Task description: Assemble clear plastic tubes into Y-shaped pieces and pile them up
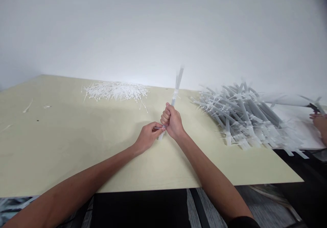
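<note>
My right hand is wrapped round a grey, ribbed strip bundle that stands tilted above the table, its upper part blurred. A whitish band goes round the bundle just above the fist, and its pale lower end shows below. My left hand pinches a thin white tie at the bundle's lower part, touching the right hand's underside. Loose white ties lie heaped at the back left. Many similar grey bundles with clear ends are piled on the right.
The pale yellow table meets a white wall behind. Some white scraps lie at the far left. At the right edge, another person's hand holds something dark beside a white surface.
</note>
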### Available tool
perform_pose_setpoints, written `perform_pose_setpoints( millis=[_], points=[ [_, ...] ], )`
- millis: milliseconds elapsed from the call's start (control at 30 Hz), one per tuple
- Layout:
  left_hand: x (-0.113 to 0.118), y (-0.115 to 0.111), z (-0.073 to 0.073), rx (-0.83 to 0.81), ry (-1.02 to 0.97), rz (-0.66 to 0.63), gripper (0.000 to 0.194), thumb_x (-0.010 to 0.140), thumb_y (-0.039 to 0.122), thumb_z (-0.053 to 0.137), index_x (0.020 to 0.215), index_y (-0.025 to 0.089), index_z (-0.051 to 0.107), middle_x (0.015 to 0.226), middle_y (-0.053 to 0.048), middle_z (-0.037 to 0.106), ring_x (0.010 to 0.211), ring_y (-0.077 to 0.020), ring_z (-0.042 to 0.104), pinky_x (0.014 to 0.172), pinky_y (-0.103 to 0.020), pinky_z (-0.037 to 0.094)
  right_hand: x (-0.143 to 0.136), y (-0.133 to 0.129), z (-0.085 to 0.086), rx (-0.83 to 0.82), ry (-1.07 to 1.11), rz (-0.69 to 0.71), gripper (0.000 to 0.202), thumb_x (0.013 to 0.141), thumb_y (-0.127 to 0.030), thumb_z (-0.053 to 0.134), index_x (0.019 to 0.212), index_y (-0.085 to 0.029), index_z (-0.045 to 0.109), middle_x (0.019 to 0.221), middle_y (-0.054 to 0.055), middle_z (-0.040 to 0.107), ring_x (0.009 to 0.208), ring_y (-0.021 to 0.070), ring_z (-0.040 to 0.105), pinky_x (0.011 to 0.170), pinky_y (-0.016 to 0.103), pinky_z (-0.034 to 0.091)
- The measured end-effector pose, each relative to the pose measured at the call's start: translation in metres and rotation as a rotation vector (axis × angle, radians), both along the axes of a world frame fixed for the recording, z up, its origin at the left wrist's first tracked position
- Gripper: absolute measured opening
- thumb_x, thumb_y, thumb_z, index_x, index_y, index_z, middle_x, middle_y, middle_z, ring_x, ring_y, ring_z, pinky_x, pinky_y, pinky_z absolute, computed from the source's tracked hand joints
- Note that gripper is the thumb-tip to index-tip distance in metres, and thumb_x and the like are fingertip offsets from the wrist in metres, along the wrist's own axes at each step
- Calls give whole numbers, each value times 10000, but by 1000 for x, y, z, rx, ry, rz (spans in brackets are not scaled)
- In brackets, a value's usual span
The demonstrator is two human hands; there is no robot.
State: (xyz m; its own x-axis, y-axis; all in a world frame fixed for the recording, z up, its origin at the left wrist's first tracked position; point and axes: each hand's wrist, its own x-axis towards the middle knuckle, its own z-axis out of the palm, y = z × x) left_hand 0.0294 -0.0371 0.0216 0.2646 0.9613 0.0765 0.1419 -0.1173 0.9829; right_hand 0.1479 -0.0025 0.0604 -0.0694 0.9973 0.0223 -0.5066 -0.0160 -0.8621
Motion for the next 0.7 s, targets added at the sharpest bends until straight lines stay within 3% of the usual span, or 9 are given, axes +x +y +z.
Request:
perform_pose_setpoints(
  millis=[300,700],
  points=[
    [0,-2,5,1,28,3,307,795,423,544,893,157,661,809,-29,658,700,-147,561,618,-245,403,-1,-2,4,-21,38,-21,460,806,-400,568,552,-208,237,436,-103,126,364,48,106,337,217,108],
    [-1,1,2,4,18,-36,373,805,466,522,940,149,665,800,-29,654,692,-142,548,612,-242,387,1,-1,4,-15,32,-9,467,801,-408,572,553,-210,229,432,-106,119,363,47,100,338,213,113]
  ],
)
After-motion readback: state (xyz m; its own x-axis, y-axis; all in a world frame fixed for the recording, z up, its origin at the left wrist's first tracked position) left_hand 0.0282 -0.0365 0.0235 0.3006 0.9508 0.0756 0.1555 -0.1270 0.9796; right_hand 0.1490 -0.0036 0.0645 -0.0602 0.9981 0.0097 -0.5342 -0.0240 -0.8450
